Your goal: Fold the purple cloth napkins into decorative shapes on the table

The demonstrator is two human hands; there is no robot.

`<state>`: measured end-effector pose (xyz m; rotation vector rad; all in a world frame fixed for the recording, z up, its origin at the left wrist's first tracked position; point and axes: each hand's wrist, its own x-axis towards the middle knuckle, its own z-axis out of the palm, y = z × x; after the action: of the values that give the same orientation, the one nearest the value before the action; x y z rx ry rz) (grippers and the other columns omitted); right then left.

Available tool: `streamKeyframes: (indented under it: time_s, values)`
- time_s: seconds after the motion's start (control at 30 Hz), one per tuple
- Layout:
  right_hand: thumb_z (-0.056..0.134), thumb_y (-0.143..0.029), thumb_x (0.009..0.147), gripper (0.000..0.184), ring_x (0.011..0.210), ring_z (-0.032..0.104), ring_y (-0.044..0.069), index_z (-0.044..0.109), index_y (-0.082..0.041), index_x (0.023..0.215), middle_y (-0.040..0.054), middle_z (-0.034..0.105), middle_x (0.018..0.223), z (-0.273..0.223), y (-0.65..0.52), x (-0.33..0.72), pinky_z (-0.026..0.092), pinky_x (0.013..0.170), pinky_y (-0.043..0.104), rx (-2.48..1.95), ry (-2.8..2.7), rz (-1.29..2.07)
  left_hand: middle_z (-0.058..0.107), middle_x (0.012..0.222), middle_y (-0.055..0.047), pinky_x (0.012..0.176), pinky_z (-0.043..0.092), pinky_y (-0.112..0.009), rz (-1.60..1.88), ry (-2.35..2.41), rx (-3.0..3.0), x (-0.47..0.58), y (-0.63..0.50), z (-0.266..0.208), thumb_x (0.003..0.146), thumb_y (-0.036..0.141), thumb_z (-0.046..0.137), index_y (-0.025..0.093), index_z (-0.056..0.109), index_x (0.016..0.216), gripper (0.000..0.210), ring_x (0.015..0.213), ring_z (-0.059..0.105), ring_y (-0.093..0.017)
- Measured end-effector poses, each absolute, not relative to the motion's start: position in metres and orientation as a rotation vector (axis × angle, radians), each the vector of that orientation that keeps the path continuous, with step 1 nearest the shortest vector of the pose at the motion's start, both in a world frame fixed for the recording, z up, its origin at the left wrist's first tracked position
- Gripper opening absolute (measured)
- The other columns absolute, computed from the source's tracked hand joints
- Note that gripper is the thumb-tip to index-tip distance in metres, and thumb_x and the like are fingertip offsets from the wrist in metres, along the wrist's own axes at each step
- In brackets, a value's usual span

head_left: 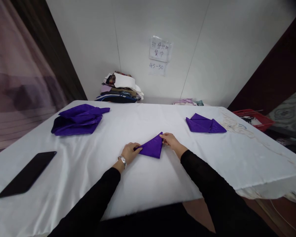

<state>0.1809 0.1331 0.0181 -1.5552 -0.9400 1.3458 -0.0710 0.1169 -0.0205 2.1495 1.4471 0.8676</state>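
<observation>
Head view of two hands at a white-covered table [140, 184]. A purple cloth [151, 147], folded to a roughly triangular shape, lies near the middle of the table, between the hands and in front of the person's body. The left hand [130, 153] is clamped on the cloth's narrow left corner, thumb and fingers together over the fabric. The right hand [170, 140] pinches the upper right corner between thumb and fingers. The lower right corner points toward the person. A watch [122, 160] with a silvery band circles the left wrist; both arms wear black sleeves [207, 177].

Well to the left, near the far edge, lies a loose purple heap [80, 120] with several overlapping layers. Nearer the person, on the same side, a flat black slab [28, 174] rests at a slant. To the right of the hands, well apart from them, sits a purple fold [205, 125] with raised points. Beyond the far edge, a stack of clothes [122, 88] stands against the pale wall [187, 29], left of a handwritten sign [160, 49]; below the sign, a smaller label [157, 67] reads "45-50". A red basket [265, 122] appears beyond the table's right edge.
</observation>
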Motion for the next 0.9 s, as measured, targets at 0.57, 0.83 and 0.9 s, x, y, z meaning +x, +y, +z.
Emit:
streamKeyframes:
  time_s: [0.57,0.83,0.9]
  values:
    - [0.067,-0.016,0.061,0.019,0.043,0.049,0.01,0.056,-0.017,0.077,-0.0046,0.054,0.048,-0.004,0.138,0.197,0.027,0.035,0.018,-1.56,-0.983,1.16,0.066,0.079,-0.001,0.078,0.047,-0.031,0.91,1.565,2.099,-0.072,0.116,-0.021,0.081,0.039,0.05,0.025,0.067,0.089,0.024,0.08,0.06,-0.018]
    - [0.064,-0.015,0.062,0.022,0.043,0.049,0.01,0.053,-0.018,0.08,-0.0069,0.052,0.047,-0.011,0.139,0.198,0.033,0.04,0.02,-1.573,-1.065,1.071,0.069,0.082,-0.002,0.078,0.046,-0.032,0.869,1.644,2.077,-0.07,0.113,-0.014,0.08,0.037,0.052,0.024,0.067,0.09,0.022,0.084,0.061,-0.02]
    - [0.064,-0.016,0.062,0.023,0.043,0.049,0.01,0.053,-0.018,0.082,-0.0071,0.052,0.048,-0.012,0.141,0.199,0.034,0.041,0.02,-1.574,-1.082,1.058,0.069,0.081,-0.002,0.078,0.046,-0.032,0.878,1.645,2.071,-0.071,0.113,-0.015,0.08,0.037,0.052,0.023,0.067,0.09,0.022,0.084,0.061,-0.019]
